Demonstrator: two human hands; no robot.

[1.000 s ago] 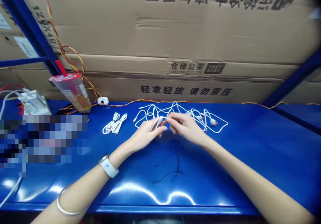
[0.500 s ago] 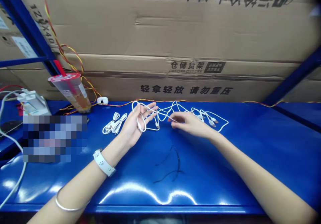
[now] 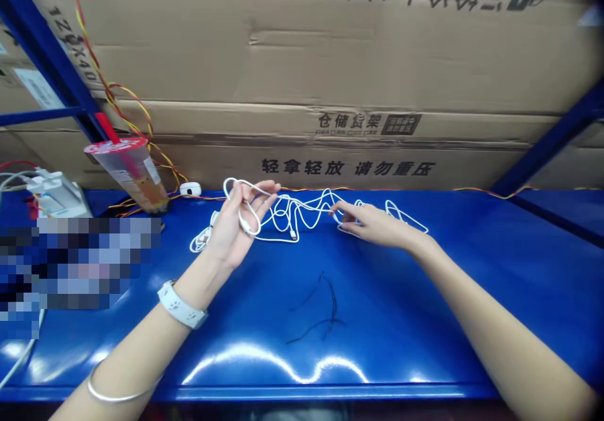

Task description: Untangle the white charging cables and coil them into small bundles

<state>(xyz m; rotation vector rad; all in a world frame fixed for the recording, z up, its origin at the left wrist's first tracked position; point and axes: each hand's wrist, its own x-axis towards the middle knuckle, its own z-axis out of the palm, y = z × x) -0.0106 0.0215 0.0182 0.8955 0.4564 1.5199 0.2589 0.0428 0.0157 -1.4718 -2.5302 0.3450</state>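
My left hand [image 3: 238,223] is palm up, holding a loop of white cable between thumb and palm, its other fingers stretched out to the right. Loose white cable [image 3: 309,204] runs in tangled loops across the blue surface between my hands, with a connector [image 3: 293,234] lying near the middle. My right hand [image 3: 368,223] is closed in a pinch around part of this cable, and more loops show beyond it. A coiled white cable [image 3: 202,238] lies partly hidden behind my left hand. Several thin black ties [image 3: 333,311] lie on the surface nearer to me.
Cardboard boxes [image 3: 302,62] stand along the back of the blue shelf [image 3: 401,345]. At the left are a cup with a red straw [image 3: 134,172], a white earphone case [image 3: 190,189], a white charger block [image 3: 59,194], red and yellow wires, and a blurred-out area.
My left hand has moved left with its cable loop, now covering part of the coiled cable. My right hand has shifted slightly right, and the loops between the hands have changed shape.
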